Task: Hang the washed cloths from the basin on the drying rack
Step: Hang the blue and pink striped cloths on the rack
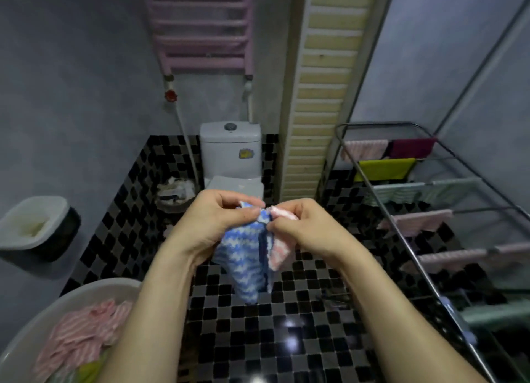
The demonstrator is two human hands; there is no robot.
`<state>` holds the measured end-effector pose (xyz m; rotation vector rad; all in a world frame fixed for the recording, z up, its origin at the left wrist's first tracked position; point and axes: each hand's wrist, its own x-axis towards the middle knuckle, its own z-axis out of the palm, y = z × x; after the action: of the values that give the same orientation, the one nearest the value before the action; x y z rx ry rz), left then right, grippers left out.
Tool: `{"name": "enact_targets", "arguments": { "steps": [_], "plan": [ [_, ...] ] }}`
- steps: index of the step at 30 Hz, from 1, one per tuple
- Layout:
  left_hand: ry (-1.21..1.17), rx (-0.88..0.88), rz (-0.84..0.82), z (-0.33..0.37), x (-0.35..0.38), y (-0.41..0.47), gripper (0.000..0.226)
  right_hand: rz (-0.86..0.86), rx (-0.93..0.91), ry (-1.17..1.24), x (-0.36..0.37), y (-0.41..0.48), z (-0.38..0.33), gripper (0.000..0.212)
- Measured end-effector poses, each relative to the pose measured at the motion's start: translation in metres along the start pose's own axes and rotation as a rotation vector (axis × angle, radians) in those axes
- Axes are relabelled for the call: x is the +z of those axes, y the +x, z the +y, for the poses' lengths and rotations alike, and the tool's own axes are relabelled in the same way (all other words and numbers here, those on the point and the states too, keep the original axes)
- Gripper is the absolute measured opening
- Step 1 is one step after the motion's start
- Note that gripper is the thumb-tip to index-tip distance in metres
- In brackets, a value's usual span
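Both hands are raised in front of me at the middle of the view. My left hand (213,219) pinches the top edge of a blue-and-white wavy-patterned cloth (243,265), which hangs down between my forearms. Touching it, my right hand (304,225) grips a pink-and-white cloth (279,253) that clings to the blue one's right side. The white basin (43,316) at the bottom left holds crumpled pink striped cloths (83,331) and a yellow-green one. The metal drying rack (407,239) stands at the right, with several cloths draped over its bars.
A white toilet (231,150) stands against the far wall, with a full waste basket (175,194) to its left. A pink wall radiator (200,24) hangs above. A wall-mounted white bin (34,225) is at the left. The floor is black-and-grey mosaic tile.
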<state>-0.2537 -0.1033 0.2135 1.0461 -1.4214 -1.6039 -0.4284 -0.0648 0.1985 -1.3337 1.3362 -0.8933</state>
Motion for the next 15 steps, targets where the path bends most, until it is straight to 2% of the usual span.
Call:
{"name": "enact_targets", "arguments": {
  "steps": [2, 5, 7, 9, 12, 14, 15],
  "plan": [
    [0.157, 0.022, -0.031, 0.002, 0.023, 0.009, 0.015, 0.079, 0.014, -0.084, -0.033, -0.019, 0.002, 0.016],
    [0.155, 0.068, -0.025, 0.007, 0.058, 0.016, 0.026, 0.293, 0.041, -0.078, -0.086, -0.049, 0.015, 0.028],
    [0.120, 0.083, 0.005, 0.010, 0.083, 0.018, 0.039, 0.423, 0.048, 0.083, -0.114, -0.068, 0.026, 0.026],
    [0.158, 0.100, 0.003, 0.010, 0.110, 0.018, 0.048, 0.482, 0.050, 0.284, -0.130, -0.084, 0.032, 0.023],
    [0.154, 0.105, -0.095, 0.013, 0.167, 0.011, 0.068, 0.430, -0.016, 0.390, -0.143, -0.114, 0.037, 0.028],
    [0.139, 0.088, -0.170, 0.015, 0.201, 0.008, 0.074, 0.236, -0.089, 0.480, -0.150, -0.132, 0.035, 0.027],
    [0.152, 0.081, -0.208, 0.016, 0.215, 0.008, 0.072, 0.152, -0.111, 0.449, -0.152, -0.140, 0.033, 0.030]
  ]
}}
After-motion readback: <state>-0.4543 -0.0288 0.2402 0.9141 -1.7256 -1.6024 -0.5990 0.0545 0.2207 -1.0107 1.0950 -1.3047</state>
